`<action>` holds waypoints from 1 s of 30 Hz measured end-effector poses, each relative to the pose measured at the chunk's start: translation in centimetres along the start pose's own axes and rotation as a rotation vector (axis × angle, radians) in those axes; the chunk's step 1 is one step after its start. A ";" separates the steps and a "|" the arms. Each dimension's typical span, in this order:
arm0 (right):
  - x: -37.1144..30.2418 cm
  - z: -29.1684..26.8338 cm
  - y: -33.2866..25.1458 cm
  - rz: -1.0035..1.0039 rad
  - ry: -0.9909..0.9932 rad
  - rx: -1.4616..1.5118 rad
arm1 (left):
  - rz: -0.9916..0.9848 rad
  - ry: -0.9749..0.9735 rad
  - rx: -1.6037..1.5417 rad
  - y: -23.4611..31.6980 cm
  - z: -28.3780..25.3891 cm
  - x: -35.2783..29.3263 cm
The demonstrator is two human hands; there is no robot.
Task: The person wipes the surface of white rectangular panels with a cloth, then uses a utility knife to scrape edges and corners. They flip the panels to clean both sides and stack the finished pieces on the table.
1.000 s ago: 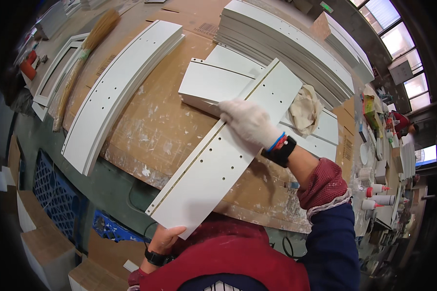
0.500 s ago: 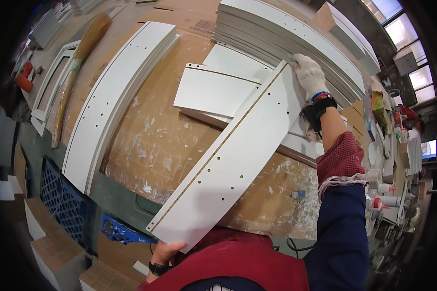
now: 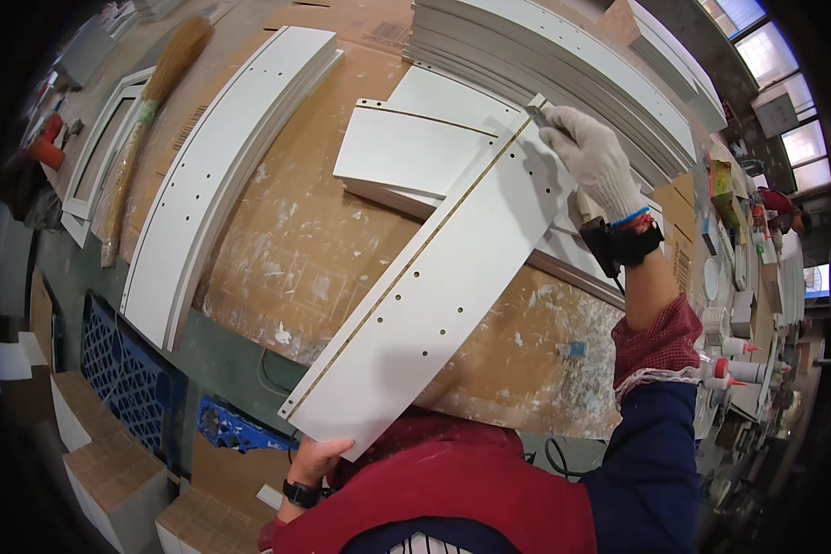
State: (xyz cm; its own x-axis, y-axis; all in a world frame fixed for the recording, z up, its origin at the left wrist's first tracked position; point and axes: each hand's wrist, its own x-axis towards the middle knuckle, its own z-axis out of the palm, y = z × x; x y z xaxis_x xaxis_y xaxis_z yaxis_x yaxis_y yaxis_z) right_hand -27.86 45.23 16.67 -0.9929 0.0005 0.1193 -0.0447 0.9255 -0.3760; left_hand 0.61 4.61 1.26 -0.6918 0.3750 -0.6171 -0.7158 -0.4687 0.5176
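A long white board [image 3: 406, 277] with drilled holes and a brown groove along its left edge slants across in front of me. Its near end is gripped by my bare left hand [image 3: 320, 458], thumb on the upper face. At the far end my right hand [image 3: 589, 152], in a white knitted glove, is closed with its fingertips pinching a small flat grey piece [image 3: 538, 116] against the groove's end. What kind of piece it is cannot be made out. Under and beyond the board lie more white grooved panels [image 3: 406, 152], partly covered by it.
On the left stands a stack of long white boards [image 3: 222, 175], beside a straw broom [image 3: 162, 88]. Another tall stack [image 3: 545, 51] rises at the back. Stained cardboard [image 3: 277, 249] covers the table. Blue plastic crates [image 3: 125, 379] and glue bottles [image 3: 739, 347] are at the sides.
My right hand has lifted off the board's far right edge and shifted to the groove's end, where the grey piece now shows. My left hand keeps its grip on the near end.
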 end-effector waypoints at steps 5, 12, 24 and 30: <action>-2.9 0.5 -2.5 0.022 -0.067 -0.196 | 0.051 -0.059 -0.027 -1.2 -0.2 0.3; -6.5 4.9 0.9 -0.240 0.179 -0.322 | 0.185 -0.314 -0.106 -1.1 1.8 1.7; -25.4 9.2 -14.2 -0.937 -0.773 0.264 | 0.285 -0.559 -0.469 -0.6 3.8 3.0; -24.6 8.3 -9.3 0.447 -0.563 1.185 | 0.268 -0.320 -0.180 -2.7 1.3 3.7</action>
State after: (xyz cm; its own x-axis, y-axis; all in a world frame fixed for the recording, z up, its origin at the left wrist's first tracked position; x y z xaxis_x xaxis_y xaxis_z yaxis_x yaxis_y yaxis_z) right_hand -3.98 33.48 9.56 -0.8455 -0.2048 -0.4932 0.5008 0.0168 -0.8654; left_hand -0.09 8.28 -1.64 -0.8653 0.4365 -0.2464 -0.4990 -0.7037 0.5057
